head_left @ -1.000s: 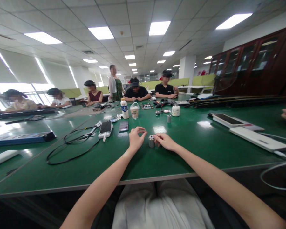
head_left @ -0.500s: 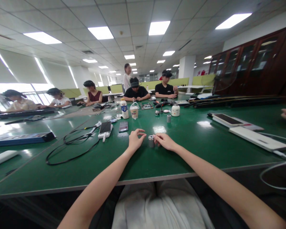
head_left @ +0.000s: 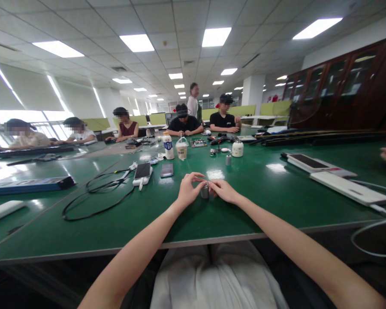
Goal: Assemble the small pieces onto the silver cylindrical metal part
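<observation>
Bottle: a white bottle [head_left: 167, 146] with a blue label stands upright on the green table [head_left: 260, 201], cap on; contents not visible.
Cup: a clear cup [head_left: 181, 151] stands just right of the bottle, wrapped in a thin bag with raised handles; a pale drink fills its lower part.
Jar: a white jar [head_left: 237, 149] stands further right, lid on; contents not visible.
Item in hand: a small metal cylinder [head_left: 205, 192] stands upright on the table, near the front edge and between the two hands, well in front of the bottle, cup and jar.
Left hand: the left hand [head_left: 188, 192] sits just left of the cylinder. Thumb and forefinger [head_left: 200, 180] are pinched together and reach over to its top. The other fingers are curled loosely. Whether a smaller part sits in the pinch is too small to tell.
Left arm: bare forearm, rising from the lower left and angled inward to the centre.
Right hand: the right hand [head_left: 224, 191] sits just right of the cylinder, palm down and low to the table. Its fingertips are closed against the cylinder's right side and steady it.
Right arm: bare forearm, entering from the lower right, angled inward.
Nearby items: a looped black cable [head_left: 94, 198] and two phones [head_left: 143, 171] lie to the left of the hands. A second small cylinder [head_left: 228, 160] stands behind the right hand.
</observation>
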Demonstrator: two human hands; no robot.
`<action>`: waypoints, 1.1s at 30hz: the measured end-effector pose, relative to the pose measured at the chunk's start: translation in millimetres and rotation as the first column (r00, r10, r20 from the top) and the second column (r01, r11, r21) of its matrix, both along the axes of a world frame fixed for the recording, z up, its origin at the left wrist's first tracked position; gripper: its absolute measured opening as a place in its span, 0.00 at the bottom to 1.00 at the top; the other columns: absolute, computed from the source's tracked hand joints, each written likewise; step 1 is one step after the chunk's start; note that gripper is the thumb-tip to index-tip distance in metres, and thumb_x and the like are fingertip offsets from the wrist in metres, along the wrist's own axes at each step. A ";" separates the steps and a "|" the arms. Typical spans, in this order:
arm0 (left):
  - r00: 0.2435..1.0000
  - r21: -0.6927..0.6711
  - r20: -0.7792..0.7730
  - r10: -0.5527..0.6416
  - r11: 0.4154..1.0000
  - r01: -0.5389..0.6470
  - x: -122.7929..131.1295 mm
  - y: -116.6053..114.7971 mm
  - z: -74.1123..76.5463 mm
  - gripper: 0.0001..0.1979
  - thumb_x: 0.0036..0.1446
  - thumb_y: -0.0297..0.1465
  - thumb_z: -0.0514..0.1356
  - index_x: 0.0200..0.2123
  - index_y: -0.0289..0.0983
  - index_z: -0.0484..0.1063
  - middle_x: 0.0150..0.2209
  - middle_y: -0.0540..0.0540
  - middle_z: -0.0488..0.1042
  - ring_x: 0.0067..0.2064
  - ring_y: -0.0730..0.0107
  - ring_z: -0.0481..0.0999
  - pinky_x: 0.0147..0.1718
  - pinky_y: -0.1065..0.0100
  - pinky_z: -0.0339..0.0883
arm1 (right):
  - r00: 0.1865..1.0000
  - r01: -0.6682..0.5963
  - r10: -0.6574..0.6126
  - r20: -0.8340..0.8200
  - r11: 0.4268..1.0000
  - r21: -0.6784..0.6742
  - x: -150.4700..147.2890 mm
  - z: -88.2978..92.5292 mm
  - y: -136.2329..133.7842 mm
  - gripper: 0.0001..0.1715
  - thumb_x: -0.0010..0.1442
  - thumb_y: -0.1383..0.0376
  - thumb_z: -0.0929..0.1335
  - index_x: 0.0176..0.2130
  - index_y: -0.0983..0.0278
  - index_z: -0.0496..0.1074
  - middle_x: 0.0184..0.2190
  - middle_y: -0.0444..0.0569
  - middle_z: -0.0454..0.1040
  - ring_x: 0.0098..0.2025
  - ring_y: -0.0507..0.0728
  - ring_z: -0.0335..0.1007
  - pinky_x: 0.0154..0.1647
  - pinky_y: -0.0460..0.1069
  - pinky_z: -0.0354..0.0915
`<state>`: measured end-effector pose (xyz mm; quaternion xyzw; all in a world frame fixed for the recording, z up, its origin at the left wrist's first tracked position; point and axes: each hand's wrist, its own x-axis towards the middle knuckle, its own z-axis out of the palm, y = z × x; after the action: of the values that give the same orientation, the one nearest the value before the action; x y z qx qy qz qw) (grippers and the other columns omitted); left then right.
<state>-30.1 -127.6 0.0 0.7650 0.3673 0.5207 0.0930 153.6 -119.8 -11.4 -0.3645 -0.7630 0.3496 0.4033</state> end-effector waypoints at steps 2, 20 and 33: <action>1.000 0.002 0.012 0.022 1.000 -0.022 -1.0 1.7 -0.8 0.10 0.54 0.31 0.67 0.41 0.40 0.73 0.32 0.49 0.81 0.43 0.60 0.78 0.46 0.59 0.66 | 1.000 0.002 -0.002 0.001 1.000 -0.001 0.1 -0.2 0.5 0.27 0.61 0.44 0.63 0.26 0.63 0.67 0.23 0.44 0.72 0.24 0.52 0.67 0.24 0.46 0.66; 0.997 -0.010 0.079 0.021 1.000 -0.021 0.9 6.9 -4.0 0.10 0.55 0.31 0.65 0.41 0.40 0.71 0.37 0.46 0.81 0.42 0.63 0.81 0.47 0.62 0.71 | 1.000 0.001 -0.001 0.003 1.000 0.008 -1.2 0.1 0.1 0.27 0.62 0.44 0.62 0.25 0.63 0.67 0.23 0.44 0.71 0.23 0.52 0.68 0.24 0.46 0.66; 0.977 -0.137 -0.077 0.198 0.969 -0.207 -40.4 45.8 -25.9 0.10 0.43 0.25 0.69 0.31 0.42 0.75 0.25 0.51 0.82 0.32 0.60 0.80 0.43 0.57 0.69 | 1.000 0.013 -0.013 0.018 1.000 0.010 -1.6 1.4 -1.3 0.26 0.62 0.46 0.62 0.25 0.62 0.67 0.24 0.44 0.73 0.23 0.52 0.68 0.24 0.46 0.66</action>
<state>-70.6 -81.9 -25.9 0.7309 0.4829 0.4751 0.0828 152.0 -121.1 -10.0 -0.3706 -0.7661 0.3398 0.4003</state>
